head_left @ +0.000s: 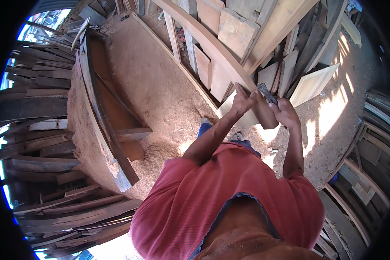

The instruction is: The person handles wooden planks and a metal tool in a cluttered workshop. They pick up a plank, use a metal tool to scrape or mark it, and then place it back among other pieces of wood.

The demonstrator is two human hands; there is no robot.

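A long, thick wooden plank [212,47] slants from the top of the view down to its near end, just in front of me. My left hand [243,103] grips the plank's left edge close to that end, fingers closed on it. On the other side of the plank, my right hand [286,113] is closed around a dark metal hand tool [268,92], whose exact kind I cannot make out. The tool's upper part lies against or very near the plank's right edge; my fingers hide the rest of it.
Several boards and panels [238,32] lean upright beyond the plank. A pale panel [314,84] tilts at the right. On the left, a long dark beam [100,108] lies over sawdust. Stacked planks [39,106] line the left side, with wooden frames [355,182] at the right.
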